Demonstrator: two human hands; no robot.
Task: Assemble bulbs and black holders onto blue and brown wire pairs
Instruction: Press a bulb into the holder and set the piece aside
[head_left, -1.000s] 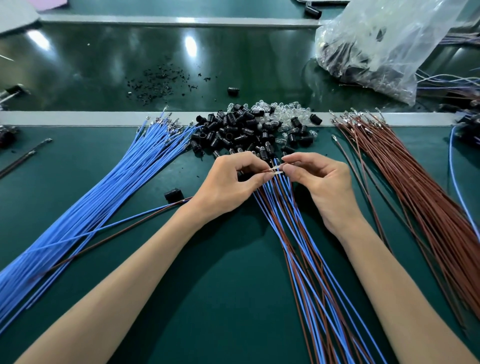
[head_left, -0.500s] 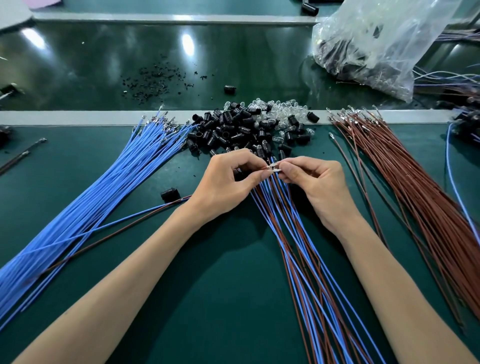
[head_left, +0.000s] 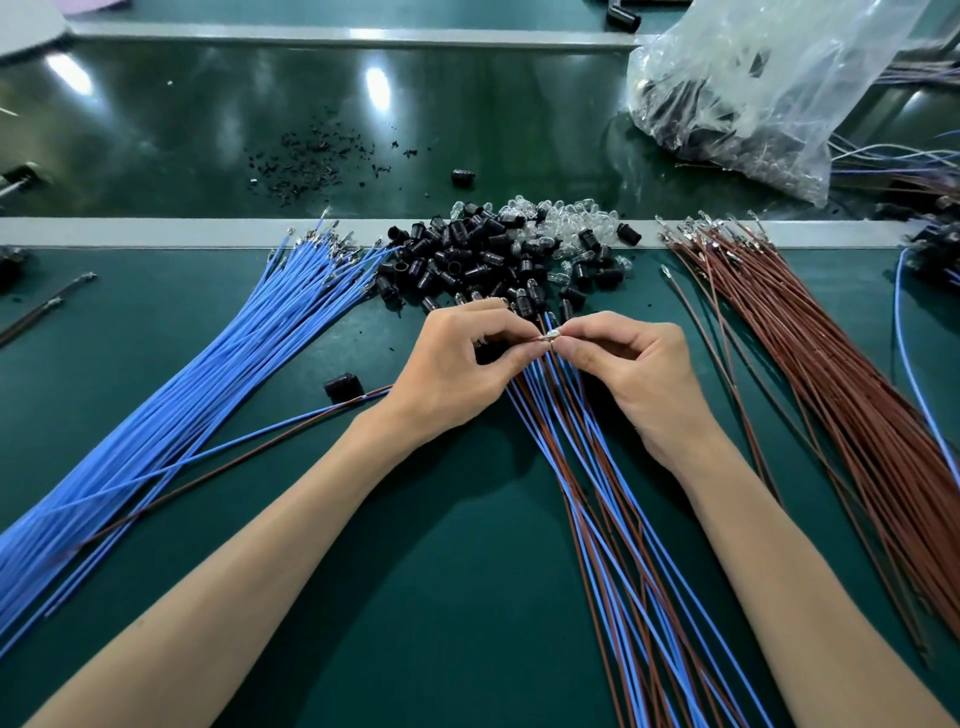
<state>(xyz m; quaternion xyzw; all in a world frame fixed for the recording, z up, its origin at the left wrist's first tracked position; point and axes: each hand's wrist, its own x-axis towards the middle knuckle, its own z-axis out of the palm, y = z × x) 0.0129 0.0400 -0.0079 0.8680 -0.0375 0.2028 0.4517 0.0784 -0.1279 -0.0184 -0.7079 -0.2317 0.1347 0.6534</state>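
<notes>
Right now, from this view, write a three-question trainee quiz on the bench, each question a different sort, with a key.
1. True or false: the blue wires lie left of the black holders.
2. What do the left hand and right hand pinch between them? A) a small shiny part B) a screwdriver C) a roll of tape
3. Fill the gap: the plastic bag lies at the far ____ side.
Key: 1 true; 2 A; 3 right.
</notes>
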